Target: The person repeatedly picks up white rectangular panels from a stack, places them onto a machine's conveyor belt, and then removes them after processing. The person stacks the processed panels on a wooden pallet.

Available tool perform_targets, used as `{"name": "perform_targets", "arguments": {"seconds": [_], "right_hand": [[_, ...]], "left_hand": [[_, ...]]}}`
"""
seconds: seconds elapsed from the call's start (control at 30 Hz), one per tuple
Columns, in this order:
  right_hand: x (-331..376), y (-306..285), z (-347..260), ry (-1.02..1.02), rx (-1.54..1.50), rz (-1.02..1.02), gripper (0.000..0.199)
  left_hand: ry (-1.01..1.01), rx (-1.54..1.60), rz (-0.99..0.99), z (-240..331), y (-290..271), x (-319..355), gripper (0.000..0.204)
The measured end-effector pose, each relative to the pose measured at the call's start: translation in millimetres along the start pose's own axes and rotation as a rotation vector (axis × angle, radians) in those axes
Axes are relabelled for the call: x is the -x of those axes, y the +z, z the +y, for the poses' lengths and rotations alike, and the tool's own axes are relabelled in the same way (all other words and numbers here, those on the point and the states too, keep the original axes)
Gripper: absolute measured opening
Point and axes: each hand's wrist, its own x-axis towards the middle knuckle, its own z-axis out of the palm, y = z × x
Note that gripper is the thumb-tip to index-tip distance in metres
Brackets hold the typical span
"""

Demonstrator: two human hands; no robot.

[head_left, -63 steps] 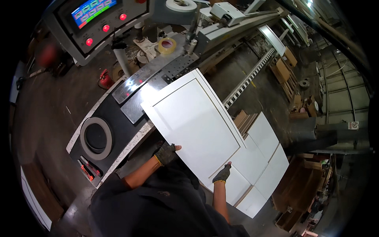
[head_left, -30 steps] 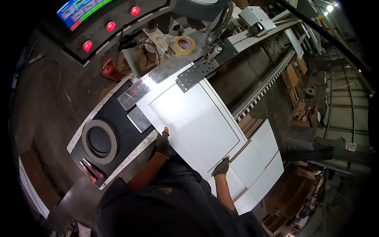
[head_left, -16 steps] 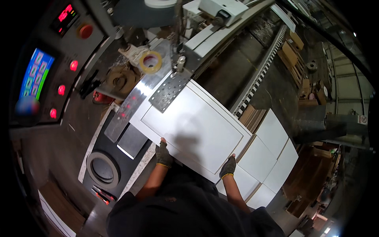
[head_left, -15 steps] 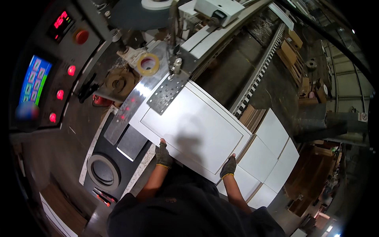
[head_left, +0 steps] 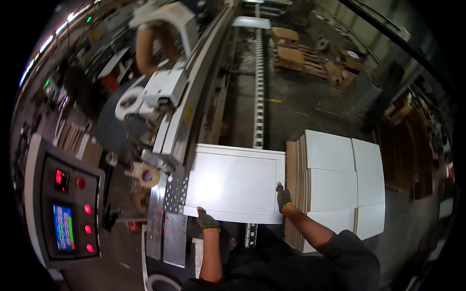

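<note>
A white rectangular panel with a recessed centre and raised border lies level before me. Its left end rests by the perforated metal plate of the machine. My left hand, in a dark fingerless glove with a yellow cuff, grips the near edge close to the left corner, thumb on top. At the right end my right hand, gloved alike, holds the edge with its thumb up. The other fingers of both hands are hidden beneath the panel.
Stacked white panels stand close on the right. A control box with a lit screen and red buttons is at left. A tape roll sits beside the machine rail. A roller track runs away; flattened cardboard lies beyond.
My view has swung round and risen, so the machine rail and roller track now point straight away. Both hands keep their hold on the panel, which stays against the perforated plate.
</note>
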Motion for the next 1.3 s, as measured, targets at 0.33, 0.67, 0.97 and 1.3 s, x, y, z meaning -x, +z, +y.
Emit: {"name": "perform_targets", "arguments": {"seconds": [0.33, 0.67, 0.97, 1.3], "right_hand": [[-62.8, -65.3, 107.7, -0.233, -0.068, -0.283, 0.051], [141.6, -138.6, 520.4, -0.410, 1.327, -0.653, 0.048], [196.0, -204.1, 591.2, -0.204, 1.018, -0.608, 0.039], [71.3, -196.2, 633.8, 0.452, -1.049, 0.009, 0.052]], "left_hand": [[-0.126, -0.003, -0.265, 12.0, 93.4, -10.7, 0.045], [0.841, -1.497, -0.418, -129.6, 18.5, 151.7, 0.088], [0.743, -1.539, -0.383, -125.5, 27.4, 178.7, 0.068], [0.855, -1.838, -0.150, -155.1, 39.8, 152.3, 0.049]]}}
